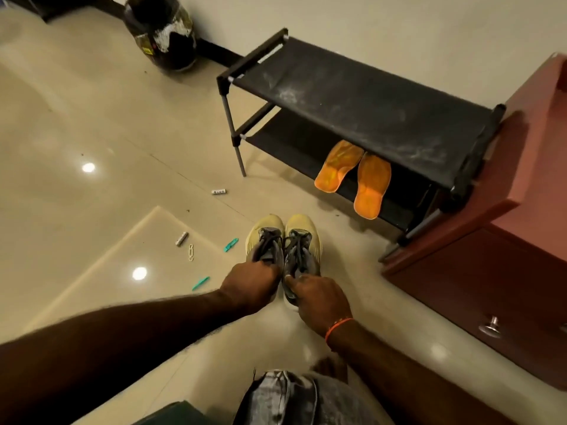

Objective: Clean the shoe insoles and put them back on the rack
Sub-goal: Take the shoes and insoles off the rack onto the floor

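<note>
Two hands hold a pair of yellow-and-grey shoes side by side, toes pointing away from the person toward the rack. The left hand [250, 279] has its grip curled over the collar of the left shoe [264, 240]; the right hand [316, 294] pinches the heel edge of the right shoe [299, 243], an orange band [339, 325] on its wrist. Whether the shoes rest on the floor or hang just above it cannot be told.

Beyond the toes and to the right, the two orange insoles [352, 174] lie on the lower shelf of the black shoe rack [352, 96], heels hanging over its front edge toward the person, long axes running roughly front to back and fanned slightly apart. They sit up and to the right of both grips, so the right hand is the nearer one; either hand would first have to let go of its shoe to reach them.

The rack's top shelf is dusted with pale marks. Glossy cream floor tiles [92, 118] carry small litter at left: two batteries [181, 239], a white clip [191, 252] and teal clips [230, 245]. A dark helmet [161, 32] stands against the wall at upper left; a reddish cabinet [491, 240] stands just beside the rack at right.
</note>
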